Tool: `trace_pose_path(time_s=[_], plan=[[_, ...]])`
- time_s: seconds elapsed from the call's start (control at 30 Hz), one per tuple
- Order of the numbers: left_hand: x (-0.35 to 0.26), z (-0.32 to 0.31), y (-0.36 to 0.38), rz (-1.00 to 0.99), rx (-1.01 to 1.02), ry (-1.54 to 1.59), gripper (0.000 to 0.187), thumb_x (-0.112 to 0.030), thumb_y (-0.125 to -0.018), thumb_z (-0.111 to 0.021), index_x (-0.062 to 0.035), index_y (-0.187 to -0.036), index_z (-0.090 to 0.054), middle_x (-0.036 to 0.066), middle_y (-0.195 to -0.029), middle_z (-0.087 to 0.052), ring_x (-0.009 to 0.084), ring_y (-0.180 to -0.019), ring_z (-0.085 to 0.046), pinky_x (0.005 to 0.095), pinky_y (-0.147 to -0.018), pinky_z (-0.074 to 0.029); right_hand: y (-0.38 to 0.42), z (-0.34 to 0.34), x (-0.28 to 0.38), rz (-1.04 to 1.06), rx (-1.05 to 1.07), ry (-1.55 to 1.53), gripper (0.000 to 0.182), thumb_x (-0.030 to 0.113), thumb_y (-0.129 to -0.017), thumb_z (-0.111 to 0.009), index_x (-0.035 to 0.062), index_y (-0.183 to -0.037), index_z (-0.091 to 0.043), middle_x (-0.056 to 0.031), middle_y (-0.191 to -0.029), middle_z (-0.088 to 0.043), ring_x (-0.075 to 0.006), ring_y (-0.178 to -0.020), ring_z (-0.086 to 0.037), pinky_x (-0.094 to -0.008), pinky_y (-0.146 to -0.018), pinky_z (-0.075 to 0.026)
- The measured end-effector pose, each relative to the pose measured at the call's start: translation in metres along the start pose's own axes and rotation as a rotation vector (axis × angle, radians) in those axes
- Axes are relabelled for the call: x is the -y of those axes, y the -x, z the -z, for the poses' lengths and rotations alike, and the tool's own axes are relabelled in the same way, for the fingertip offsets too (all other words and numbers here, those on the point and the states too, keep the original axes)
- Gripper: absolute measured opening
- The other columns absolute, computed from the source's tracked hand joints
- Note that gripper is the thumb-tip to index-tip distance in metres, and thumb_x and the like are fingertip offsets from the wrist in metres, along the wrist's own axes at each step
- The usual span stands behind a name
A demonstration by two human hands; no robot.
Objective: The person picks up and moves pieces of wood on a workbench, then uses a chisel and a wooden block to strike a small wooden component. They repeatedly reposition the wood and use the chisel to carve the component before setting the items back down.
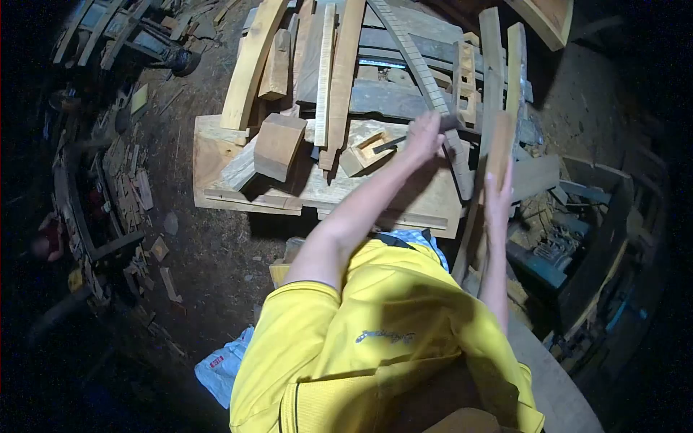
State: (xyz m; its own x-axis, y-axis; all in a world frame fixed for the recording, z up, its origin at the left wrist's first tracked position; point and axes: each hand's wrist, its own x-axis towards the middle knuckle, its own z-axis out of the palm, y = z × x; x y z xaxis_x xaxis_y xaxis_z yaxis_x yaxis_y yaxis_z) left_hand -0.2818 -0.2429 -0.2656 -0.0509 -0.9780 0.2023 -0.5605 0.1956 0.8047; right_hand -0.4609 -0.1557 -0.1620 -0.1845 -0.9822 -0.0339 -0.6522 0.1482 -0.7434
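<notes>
My left hand (424, 137) is closed around a chisel (390, 144), its dark handle poking out past my fist. The chisel's narrow blade points left, its tip at the hollow cut in a small wooden block (367, 154) on the workbench (346, 189). Over at the right, my right hand (498, 198) grips the lower end of a short wooden bar (499, 148), raised upright beside the bench. A larger, thick wooden block (280, 144) stands left of the hollowed one.
Long boards and curved strips (253, 65) lie across the back of the bench. A slotted wooden piece (465, 83) sits at the back right. Wood scraps (137, 173) litter the floor at left. Metal machinery (552, 260) stands low on the right.
</notes>
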Motion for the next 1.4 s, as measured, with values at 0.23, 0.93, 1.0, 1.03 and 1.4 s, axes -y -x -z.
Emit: trace_pose_path(time_s=[0.23, 0.93, 1.0, 1.03, 1.4], plan=[[-0.026, 0.048, -0.006, 0.011, -0.125, 0.030, 0.039, -0.006, -0.069, -0.064, -0.0013, -0.101, -0.042, 0.021, -0.093, -0.049, 0.0403, -0.089, -0.048, 0.0469, -0.078, -0.039, 0.014, 0.019, -0.013, -0.122, -0.071, -0.114, 0.058, 0.022, -0.092, -0.049, 0.0062, -0.141, -0.023, -0.0186, -0.141, -0.032, -0.0269, -0.127, -0.036, -0.0343, -0.104, -0.027], [-0.005, -0.021, -0.009, 0.050, 0.106, -0.098, 0.041, -0.011, -0.069, -0.067, -0.0042, -0.101, -0.043, 0.019, -0.097, -0.052, 0.0377, -0.094, -0.051, 0.0473, -0.079, -0.041, 0.004, -0.021, -0.008, -0.112, -0.059, -0.076, 0.058, 0.023, -0.091, -0.049, 0.0078, -0.141, -0.024, -0.0179, -0.144, -0.026, -0.0299, -0.131, -0.030, -0.0366, -0.107, -0.023], [-0.003, -0.019, -0.010, 0.108, 0.137, -0.118, 0.040, -0.012, -0.069, -0.068, -0.0045, -0.101, -0.044, 0.018, -0.098, -0.052, 0.0373, -0.095, -0.051, 0.0478, -0.078, -0.041, -0.001, -0.028, -0.017, 0.004, 0.076, 0.089, 0.059, 0.023, -0.091, -0.049, 0.0068, -0.141, -0.023, -0.0178, -0.142, -0.031, -0.0306, -0.128, -0.034, -0.0350, -0.106, -0.024], [-0.001, -0.018, -0.012, 0.113, 0.129, -0.120, 0.040, -0.012, -0.069, -0.068, -0.0045, -0.101, -0.044, 0.018, -0.098, -0.052, 0.0373, -0.095, -0.051, 0.0478, -0.078, -0.041, -0.005, -0.027, -0.022, 0.012, 0.082, 0.089, 0.059, 0.023, -0.091, -0.049, 0.0068, -0.141, -0.023, -0.0178, -0.142, -0.031, -0.0306, -0.128, -0.034, -0.0350, -0.106, -0.024], [0.001, -0.008, -0.005, 0.117, 0.099, -0.102, 0.037, -0.011, -0.069, -0.067, -0.0051, -0.100, -0.048, 0.017, -0.097, -0.054, 0.0362, -0.095, -0.052, 0.0469, -0.079, -0.040, -0.002, -0.016, 0.005, 0.012, 0.087, 0.018, 0.062, 0.029, -0.089, -0.051, 0.0147, -0.142, -0.023, -0.0192, -0.141, -0.033, -0.0327, -0.127, -0.036, -0.0380, -0.104, -0.029]])
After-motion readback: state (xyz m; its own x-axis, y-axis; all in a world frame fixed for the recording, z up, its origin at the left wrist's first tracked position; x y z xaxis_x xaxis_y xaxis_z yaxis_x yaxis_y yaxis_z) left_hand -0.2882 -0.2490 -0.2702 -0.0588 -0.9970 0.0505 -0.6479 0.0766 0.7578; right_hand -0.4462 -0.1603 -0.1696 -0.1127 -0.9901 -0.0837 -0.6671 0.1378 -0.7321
